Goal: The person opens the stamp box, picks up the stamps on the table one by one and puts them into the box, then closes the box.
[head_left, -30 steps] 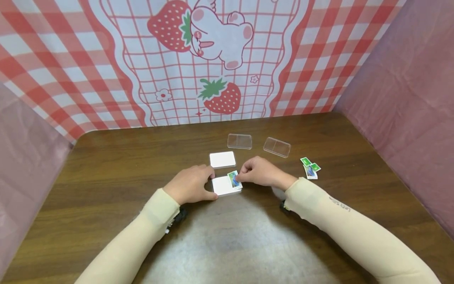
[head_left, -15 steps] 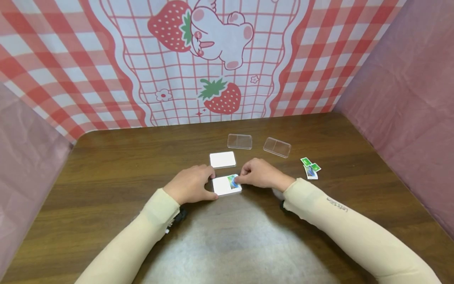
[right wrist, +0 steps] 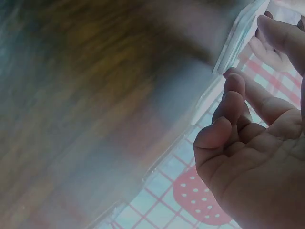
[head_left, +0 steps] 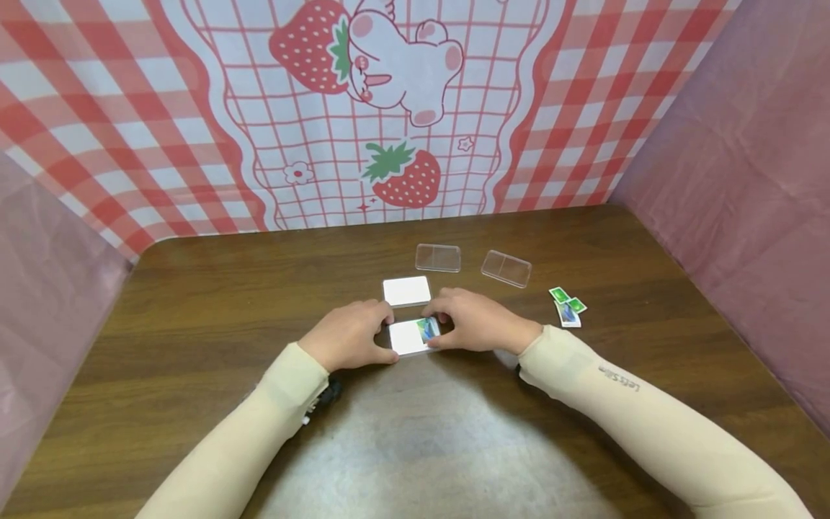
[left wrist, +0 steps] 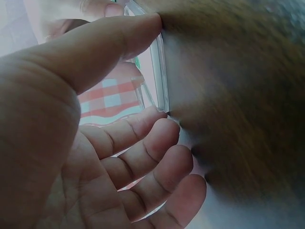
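Note:
A shallow clear plastic case (head_left: 405, 338) with a white face lies on the table between both hands. A small green-and-blue picture card (head_left: 427, 329) covers its right part. My left hand (head_left: 346, 334) holds the left end, thumb at the near edge and fingers at the far edge. In the left wrist view the thumb lies across the case edge (left wrist: 164, 81). My right hand (head_left: 483, 321) spans the right end the same way, its index fingertip at the far corner. The right wrist view shows the case (right wrist: 233, 43) between its thumb and index finger, other fingers curled.
Just beyond lies a second white-faced case (head_left: 406, 290). Two clear lids, a left lid (head_left: 438, 258) and a right lid (head_left: 506, 269), are farther back. Several small picture cards (head_left: 568, 310) lie right of the right hand. A patterned cloth (head_left: 415, 108) hangs behind the wooden table (head_left: 194, 303).
The picture card, tilted and pinched by the right hand, has come down flat onto the case. The right fingers have spread from that pinch to the case's near and far edges. The left hand stays.

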A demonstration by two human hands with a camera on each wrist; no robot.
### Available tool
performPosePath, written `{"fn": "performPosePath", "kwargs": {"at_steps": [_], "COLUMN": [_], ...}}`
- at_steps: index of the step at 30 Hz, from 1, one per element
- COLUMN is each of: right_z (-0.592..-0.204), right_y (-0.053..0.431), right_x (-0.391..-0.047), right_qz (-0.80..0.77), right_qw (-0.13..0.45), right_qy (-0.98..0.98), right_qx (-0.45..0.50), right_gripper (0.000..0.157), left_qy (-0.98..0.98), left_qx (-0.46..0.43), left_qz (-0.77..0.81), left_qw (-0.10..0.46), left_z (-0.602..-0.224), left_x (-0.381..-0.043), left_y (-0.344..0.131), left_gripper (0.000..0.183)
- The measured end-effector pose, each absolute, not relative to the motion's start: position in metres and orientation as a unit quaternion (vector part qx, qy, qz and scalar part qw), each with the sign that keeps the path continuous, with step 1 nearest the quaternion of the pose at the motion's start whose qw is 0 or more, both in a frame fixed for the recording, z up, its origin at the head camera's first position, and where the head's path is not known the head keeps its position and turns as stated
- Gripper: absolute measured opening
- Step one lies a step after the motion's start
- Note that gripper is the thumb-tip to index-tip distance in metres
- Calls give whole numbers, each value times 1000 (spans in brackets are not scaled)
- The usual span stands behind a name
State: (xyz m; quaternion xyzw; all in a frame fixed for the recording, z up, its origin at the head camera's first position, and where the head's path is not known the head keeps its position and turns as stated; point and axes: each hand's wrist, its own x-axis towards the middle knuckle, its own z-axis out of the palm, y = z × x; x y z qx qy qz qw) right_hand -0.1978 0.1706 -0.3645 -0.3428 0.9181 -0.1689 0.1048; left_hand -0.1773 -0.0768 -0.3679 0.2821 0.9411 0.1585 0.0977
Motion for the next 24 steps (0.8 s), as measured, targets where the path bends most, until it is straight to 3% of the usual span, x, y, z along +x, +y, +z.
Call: {"fn": "performPosePath", "kwargs": {"at_steps": [14, 24], "right_z": [-365, -362], "right_y": [167, 165], "right_x": [-196, -189], "right_qz": [-162, -120], "right_qw": [87, 49], "right_qy": [931, 940], "right_qx": [-315, -316], "right_gripper": [33, 38], "left_qy": [942, 944], "left_qx": [279, 275], "left_qz": [157, 156], "left_qw": [99, 97], "left_z": [-368, -367], "left_x": [-177, -176], "left_y": [-77, -76], "left_gripper": [52, 52]}}
